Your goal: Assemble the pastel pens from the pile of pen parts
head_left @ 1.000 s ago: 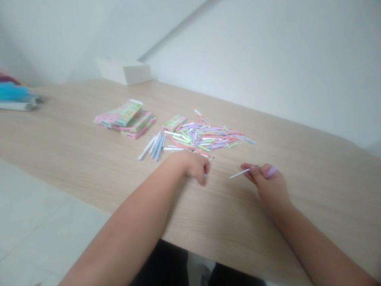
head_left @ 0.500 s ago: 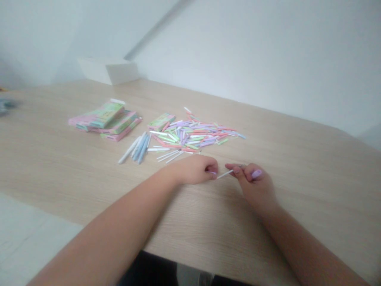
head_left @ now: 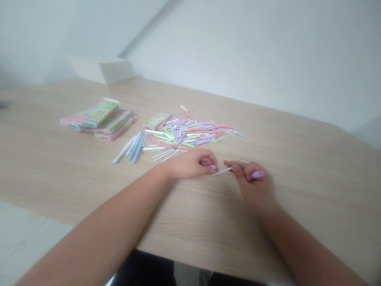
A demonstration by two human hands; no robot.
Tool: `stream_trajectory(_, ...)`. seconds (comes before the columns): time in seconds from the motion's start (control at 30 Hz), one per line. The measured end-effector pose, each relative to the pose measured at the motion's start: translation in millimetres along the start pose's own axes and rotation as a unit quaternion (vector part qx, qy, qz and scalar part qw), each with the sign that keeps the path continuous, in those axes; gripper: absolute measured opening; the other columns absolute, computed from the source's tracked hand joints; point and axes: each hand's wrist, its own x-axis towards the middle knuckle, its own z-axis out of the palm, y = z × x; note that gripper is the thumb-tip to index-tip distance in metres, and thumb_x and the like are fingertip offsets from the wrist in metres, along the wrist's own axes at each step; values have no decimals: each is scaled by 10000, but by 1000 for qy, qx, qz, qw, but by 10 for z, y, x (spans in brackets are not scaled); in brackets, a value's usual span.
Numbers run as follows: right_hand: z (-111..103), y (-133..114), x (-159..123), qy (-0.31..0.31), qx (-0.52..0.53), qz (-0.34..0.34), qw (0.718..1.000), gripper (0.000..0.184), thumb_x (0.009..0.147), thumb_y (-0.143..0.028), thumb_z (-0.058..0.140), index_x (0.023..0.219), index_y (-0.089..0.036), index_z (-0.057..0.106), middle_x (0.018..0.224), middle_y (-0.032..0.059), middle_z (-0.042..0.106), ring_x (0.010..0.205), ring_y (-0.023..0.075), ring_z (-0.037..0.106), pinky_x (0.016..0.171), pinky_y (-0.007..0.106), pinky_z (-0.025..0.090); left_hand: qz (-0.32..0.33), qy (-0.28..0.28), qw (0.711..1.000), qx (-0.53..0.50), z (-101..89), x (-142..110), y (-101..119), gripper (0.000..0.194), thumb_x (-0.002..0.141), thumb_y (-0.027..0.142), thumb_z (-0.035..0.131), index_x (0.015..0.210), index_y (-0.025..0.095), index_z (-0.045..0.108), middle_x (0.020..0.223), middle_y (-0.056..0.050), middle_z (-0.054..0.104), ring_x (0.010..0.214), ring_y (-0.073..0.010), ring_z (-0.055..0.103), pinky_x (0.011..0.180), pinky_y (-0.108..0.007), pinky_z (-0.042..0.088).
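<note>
Now our left hand (head_left: pixel 193 163), pinching a purple piece (head_left: pixel 213 167), has closed in on the white stick (head_left: pixel 222 171) our right hand (head_left: pixel 256 190) holds with a purple tube (head_left: pixel 257 174), bringing piece and stick together our side of the coloured pile (head_left: pixel 192 134).

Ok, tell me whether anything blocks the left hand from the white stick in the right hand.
Nothing visible does: the left hand, pinching a purple piece, is beside the free end of the white stick; contact is unclear. The colourful pile lies farther back.
</note>
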Motion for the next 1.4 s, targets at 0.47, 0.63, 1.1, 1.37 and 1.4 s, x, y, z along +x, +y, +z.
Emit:
stream_trajectory(0.47,-27,-249,-91,82,71,-87,990,417,958,-243,689,695,-252,365,1020,53,806,1030,246,770,824,383,660,-2,-41,995,-91,59,21,-5,223,864,298,725,985,179,579,966,-41,729,849,-127,670,735,-255,477)
stream_trajectory(0.63,21,-138,-75,13,5,-100,995,445,941,-216,699,658,-243,357,984,61,813,1011,249,777,791,339,653,26,-43,995,-82,76,15,11,234,874,340,733,985,173,612,946,-39,716,847,-132,659,747,-260,486)
stream_trajectory(1.1,6,50,36,-61,40,-43,996,413,905,-472,725,748,-251,414,1033,68,684,1038,240,709,768,356,616,46,67,996,40,132,22,106,360,1023,427,439,1014,173,693,1061,-51,699,1049,-198,605,942,-313,450)
stream_trajectory(1.37,-295,130,164,-112,-84,-36,989,266,1052,-481,470,1029,-257,610,720,-15,565,625,154,546,573,295,467,37,127,977,165,-53,-86,101,426,1017,459,413,715,181,527,710,10,540,754,-159,536,710,-296,369)
stream_trajectory(1.4,-306,114,177,-123,-126,-49,983,239,1034,-459,525,1029,-252,645,768,4,613,675,162,581,597,298,479,33,133,975,178,-57,-90,106,447,1021,477,402,711,179,525,709,7,545,742,-157,530,694,-293,359)
